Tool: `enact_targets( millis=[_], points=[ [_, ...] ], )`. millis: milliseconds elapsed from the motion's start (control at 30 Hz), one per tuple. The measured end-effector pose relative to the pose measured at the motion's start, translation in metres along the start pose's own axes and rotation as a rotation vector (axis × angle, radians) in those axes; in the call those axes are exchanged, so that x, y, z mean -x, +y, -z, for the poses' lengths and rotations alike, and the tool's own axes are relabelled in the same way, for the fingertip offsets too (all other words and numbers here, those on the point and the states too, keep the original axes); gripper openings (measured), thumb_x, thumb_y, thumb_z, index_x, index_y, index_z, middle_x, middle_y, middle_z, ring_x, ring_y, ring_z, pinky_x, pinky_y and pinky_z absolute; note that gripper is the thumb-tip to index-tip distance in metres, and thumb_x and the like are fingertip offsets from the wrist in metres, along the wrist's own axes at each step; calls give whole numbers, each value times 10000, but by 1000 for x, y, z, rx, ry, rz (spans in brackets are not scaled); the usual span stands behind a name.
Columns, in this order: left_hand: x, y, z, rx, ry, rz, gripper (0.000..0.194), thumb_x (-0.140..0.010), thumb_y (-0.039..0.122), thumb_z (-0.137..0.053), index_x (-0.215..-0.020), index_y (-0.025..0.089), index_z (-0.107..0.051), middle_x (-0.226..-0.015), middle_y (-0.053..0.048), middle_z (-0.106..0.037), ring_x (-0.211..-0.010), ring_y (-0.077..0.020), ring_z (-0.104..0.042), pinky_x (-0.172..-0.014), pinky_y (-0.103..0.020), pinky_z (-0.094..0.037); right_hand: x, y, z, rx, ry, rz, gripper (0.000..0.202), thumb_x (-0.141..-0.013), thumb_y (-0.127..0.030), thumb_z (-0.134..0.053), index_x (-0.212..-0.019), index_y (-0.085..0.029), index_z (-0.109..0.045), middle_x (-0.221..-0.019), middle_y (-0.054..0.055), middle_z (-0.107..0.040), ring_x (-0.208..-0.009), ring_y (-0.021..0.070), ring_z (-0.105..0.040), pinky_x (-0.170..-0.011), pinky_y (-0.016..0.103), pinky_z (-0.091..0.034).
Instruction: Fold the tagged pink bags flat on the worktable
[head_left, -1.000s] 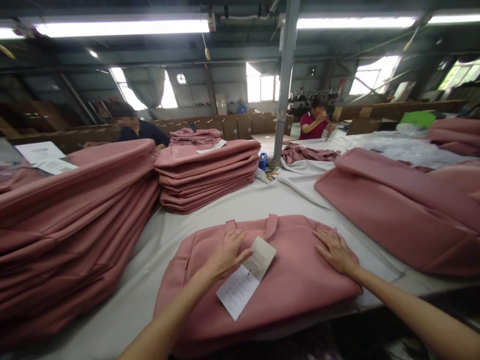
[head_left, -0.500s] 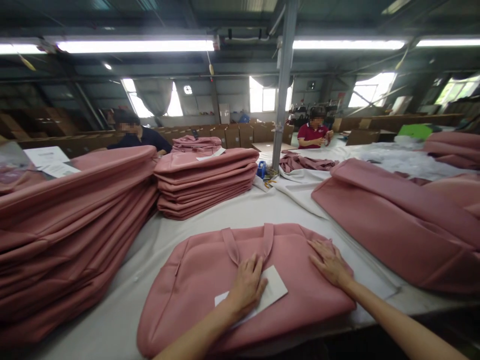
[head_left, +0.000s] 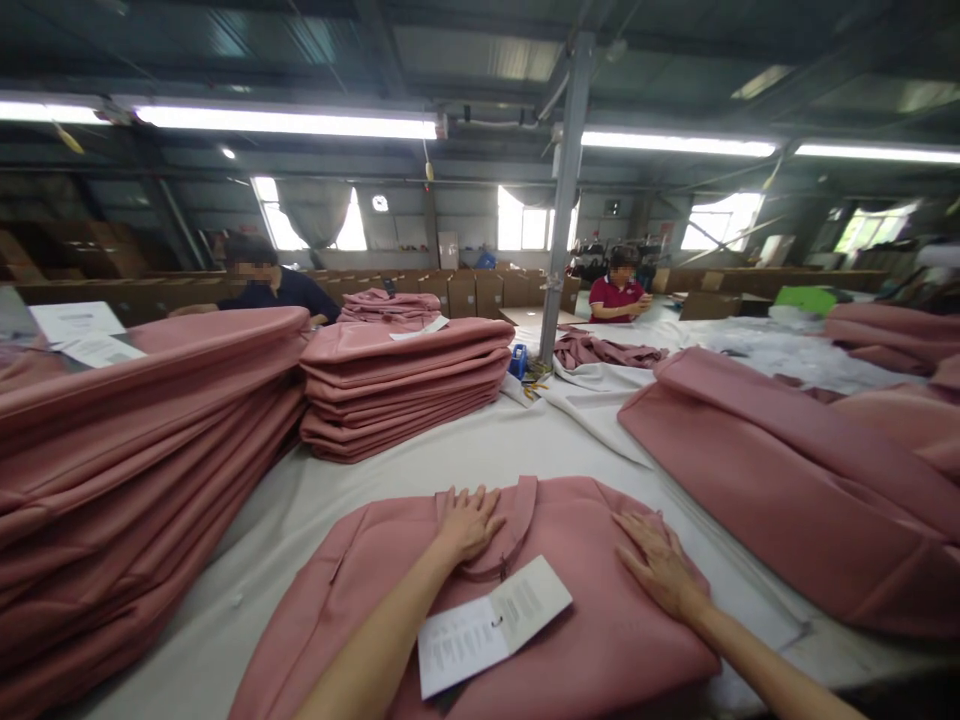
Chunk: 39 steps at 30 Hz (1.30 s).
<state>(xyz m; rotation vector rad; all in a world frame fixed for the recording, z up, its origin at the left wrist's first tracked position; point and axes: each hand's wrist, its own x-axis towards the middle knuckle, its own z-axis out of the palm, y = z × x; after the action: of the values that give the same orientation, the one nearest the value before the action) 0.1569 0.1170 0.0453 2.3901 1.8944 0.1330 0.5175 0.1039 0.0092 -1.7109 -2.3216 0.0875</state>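
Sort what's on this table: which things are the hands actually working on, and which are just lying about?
In hand:
- pink bag, flat on the table
- left hand on its handles
- right hand pressing its right side
- paper tag lying on the bag

Lying about:
- stacks of pink bags
- big pile at left
- blue item by the pole
- papers

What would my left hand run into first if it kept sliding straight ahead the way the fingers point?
Likely the bag's handles under its fingertips, then bare white table cloth. Farther on sits the stack of pink bags, though depth is hard to judge. The left hand lies flat on the pink bag.
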Motion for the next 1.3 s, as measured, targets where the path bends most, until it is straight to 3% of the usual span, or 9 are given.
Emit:
enact_targets(
  millis=[200, 300, 400, 567, 700, 867, 1067, 1200, 1300],
  points=[
    [-1, -7, -24, 25, 26, 26, 645, -890, 644, -170, -1416, 310, -338, -1429, -87, -437, -1263, -351, -407, -1080, -606, -133, -9, -8, 8, 49, -42, -24, 526, -898, -478, -351, -1347, -236, -478, -1417, 79, -445, -1336, 278, -350, -1100, 574, -176],
    [-1, -6, -22, 36, 35, 30, 649, -886, 652, -161, -1415, 318, -335, -1420, -83, -445, -1255, -347, -409, -1074, -602, -140, -34, -42, 23, 82, -4, -67, 528, -919, -426, -304, -1365, -185, -448, -1414, 134, -438, -1330, 306, -354, -1063, 609, -212],
    [1, -6, -21, 40, 37, 32, 659, -884, 657, -146, -1420, 318, -324, -1442, -78, -417, -1264, -339, -392, -1082, -590, -124, -69, -92, 32, 72, 18, 94, 538, -952, -403, -228, -1427, -178, -343, -1477, 136, -338, -1369, 285, -281, -1062, 583, -222],
    [2, -7, -23, 73, 35, 36, 667, -882, 658, -152, -1428, 310, -313, -1461, -71, -391, -1286, -337, -358, -1101, -567, -97, -108, -140, -3, 76, -119, 238, 541, -961, -482, -232, -1445, -252, -303, -1529, 73, -232, -1394, 282, -210, -1070, 639, -115],
    [1, -10, -26, 130, 38, 50, 691, -874, 672, -153, -1439, 300, -294, -1487, -66, -353, -1311, -341, -324, -1112, -570, -55, -109, -137, -44, 95, -184, 186, 549, -960, -487, -209, -1447, -253, -305, -1520, 84, -249, -1382, 303, -242, -1040, 674, -156],
    [-1, -12, -21, 178, 27, 108, 749, -878, 669, -109, -1472, 226, -218, -1513, -79, -312, -1361, -281, -291, -1149, -518, -67, -106, -125, -68, 97, -92, 189, 545, -947, -450, -206, -1451, -263, -298, -1519, 69, -250, -1383, 301, -242, -1034, 679, -165],
    [-13, -35, 19, 179, 66, 257, 781, -884, 610, 61, -1479, 172, -193, -1522, -112, -278, -1399, -270, -247, -1113, -483, -260, -113, -110, -100, 79, 107, 232, 522, -913, -451, -271, -1414, -344, -367, -1487, 22, -311, -1351, 313, -316, -1035, 667, -202],
    [13, -73, 50, 118, 121, 337, 781, -864, 679, -51, -1469, 225, -243, -1509, -141, -297, -1394, -411, -173, -1070, -673, -126, -115, -106, -110, 31, 152, 232, 528, -886, -467, -287, -1395, -375, -394, -1456, 4, -361, -1333, 310, -349, -1047, 658, -201],
    [53, -103, 46, 37, 94, 403, 741, -844, 704, -213, -1423, 267, -361, -1481, -154, -349, -1370, -473, -175, -1031, -726, -35, -118, -101, -119, -71, 211, 197, 531, -832, -507, -316, -1361, -500, -373, -1405, -60, -441, -1303, 315, -390, -1041, 650, -244]
  ],
)
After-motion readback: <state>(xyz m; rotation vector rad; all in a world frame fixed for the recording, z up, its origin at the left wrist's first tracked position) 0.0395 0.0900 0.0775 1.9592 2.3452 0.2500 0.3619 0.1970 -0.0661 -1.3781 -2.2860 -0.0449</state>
